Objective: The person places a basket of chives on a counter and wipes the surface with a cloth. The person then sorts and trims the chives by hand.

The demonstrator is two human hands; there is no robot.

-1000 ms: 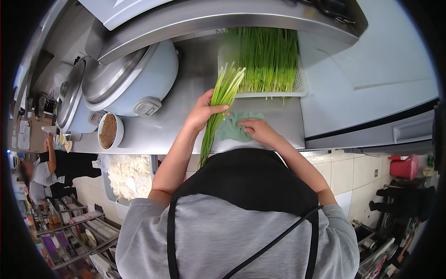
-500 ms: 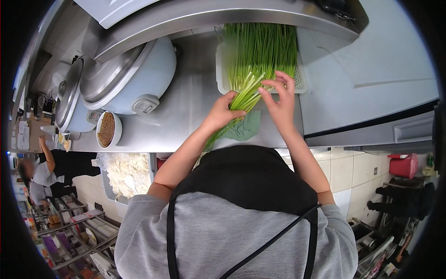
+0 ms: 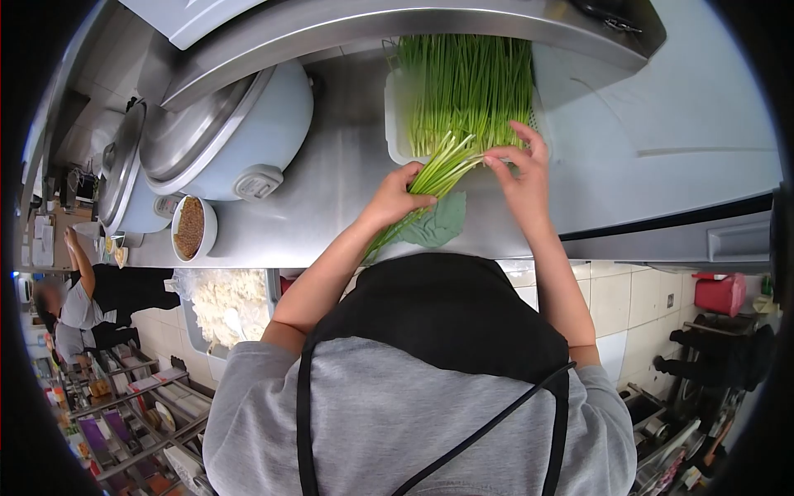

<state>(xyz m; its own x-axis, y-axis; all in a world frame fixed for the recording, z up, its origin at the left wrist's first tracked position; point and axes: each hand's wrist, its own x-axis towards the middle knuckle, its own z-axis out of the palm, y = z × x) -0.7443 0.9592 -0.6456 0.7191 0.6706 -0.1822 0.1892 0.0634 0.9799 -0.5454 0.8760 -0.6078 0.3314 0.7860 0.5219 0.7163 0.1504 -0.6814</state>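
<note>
- center of the frame: the left hand (image 3: 394,200) wraps around a bunch of chives (image 3: 442,171), pale ends slanting toward upper right.
- right of center: the right hand (image 3: 523,172) pinches a pale stalk tip (image 3: 479,157) between thumb and forefinger.
- under the bunch: a green cloth (image 3: 447,221) on a steel counter (image 3: 349,107).
- top center: a white basket (image 3: 397,124) holding upright rows of chives (image 3: 467,87).

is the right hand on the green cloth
No, the right hand is at the pale ends of the bunch of green stalks, while the green cloth lies on the counter.
</note>
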